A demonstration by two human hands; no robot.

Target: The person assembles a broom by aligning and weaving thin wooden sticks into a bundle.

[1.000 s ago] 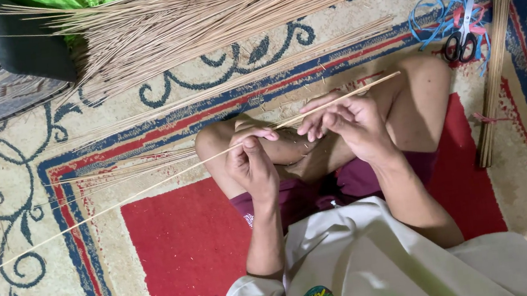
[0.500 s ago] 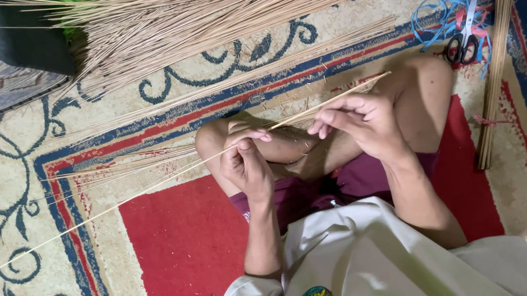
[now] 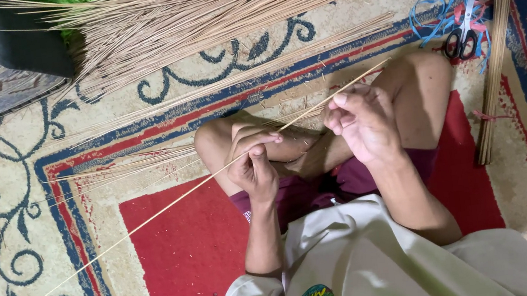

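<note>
- A long thin stick [image 3: 171, 205] ran slantwise across the lap, from the carpet's edge at 8 o'clock up to the bare knee at 1 o'clock.
- The left hand [image 3: 253, 162] was closed around the stick near its middle, fingers curled tight.
- The right hand [image 3: 361, 120], at 2 o'clock from the left, pinched the stick close to its upper end.
- A big bundle of sticks [image 3: 227, 6] lay on the carpet [image 3: 17, 196] at 12 o'clock.
- Scissors [image 3: 462, 36] rested on blue string [image 3: 433, 13] at 2 o'clock.
</note>
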